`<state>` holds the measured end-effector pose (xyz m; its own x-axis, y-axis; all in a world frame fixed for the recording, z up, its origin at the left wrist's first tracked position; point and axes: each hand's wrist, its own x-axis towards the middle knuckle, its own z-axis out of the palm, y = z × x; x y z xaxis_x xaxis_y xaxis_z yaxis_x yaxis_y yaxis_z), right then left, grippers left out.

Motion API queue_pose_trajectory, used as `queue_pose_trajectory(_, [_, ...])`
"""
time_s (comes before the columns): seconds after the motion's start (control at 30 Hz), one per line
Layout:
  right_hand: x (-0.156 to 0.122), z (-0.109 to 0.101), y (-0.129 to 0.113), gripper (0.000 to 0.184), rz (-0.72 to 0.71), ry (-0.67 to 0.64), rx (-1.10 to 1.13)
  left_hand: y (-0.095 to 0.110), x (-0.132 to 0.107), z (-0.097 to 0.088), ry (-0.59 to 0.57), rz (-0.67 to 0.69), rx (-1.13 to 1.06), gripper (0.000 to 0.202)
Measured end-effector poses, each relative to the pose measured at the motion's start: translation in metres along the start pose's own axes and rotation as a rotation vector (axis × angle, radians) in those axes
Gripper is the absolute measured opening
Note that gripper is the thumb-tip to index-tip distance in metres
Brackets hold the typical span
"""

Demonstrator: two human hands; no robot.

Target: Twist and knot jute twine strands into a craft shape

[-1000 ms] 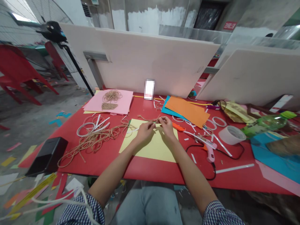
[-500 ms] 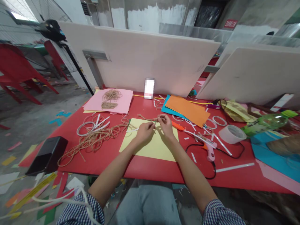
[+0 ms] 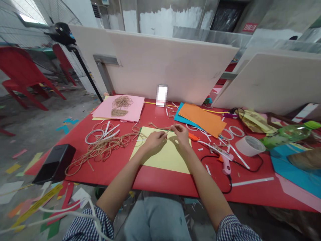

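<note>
Over a yellow paper sheet [image 3: 160, 160], my left hand [image 3: 155, 140] and my right hand [image 3: 181, 134] are close together, fingertips pinched. Between them runs a thin strand of brown twine [image 3: 158, 127]; its loose end trails left behind my left hand. The fingers partly hide the held piece. To the left lies a loose heap of twine [image 3: 106, 149], a strand of it reaching the sheet's left edge. Beyond my right hand's wrist is an orange tool [image 3: 193, 137], whose kind I cannot make out.
A pink sheet [image 3: 136, 108] with twine bundles lies back left, a phone [image 3: 162, 96] stands against the white board [image 3: 170, 67], and orange paper [image 3: 203, 118] lies back right. Rightward are a pink glue gun [image 3: 226, 165], a tape roll [image 3: 249, 146] and a bottle [image 3: 288, 135].
The whole view has shifted slightly to the right. My right hand's fingers have turned a little around the twine; both hands stay pinched close together.
</note>
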<state>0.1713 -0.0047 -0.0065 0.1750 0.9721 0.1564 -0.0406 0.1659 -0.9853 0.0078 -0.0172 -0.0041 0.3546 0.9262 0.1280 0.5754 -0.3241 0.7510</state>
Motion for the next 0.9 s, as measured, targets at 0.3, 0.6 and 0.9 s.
queue_pose_trajectory(0.3, [0.030,-0.046,0.000,0.044,0.002,0.454,0.191,-0.023,0.012,-0.026,-0.055,-0.006,-0.102,0.036])
queue_pose_trajectory(0.6, [0.045,-0.085,-0.003,0.035,0.001,0.717,0.249,-0.039,0.016,-0.033,0.061,-0.022,-0.204,0.035])
queue_pose_trajectory(0.9, [0.049,-0.104,-0.005,0.029,0.031,0.813,0.284,-0.051,0.017,-0.032,0.148,-0.160,-0.318,0.026])
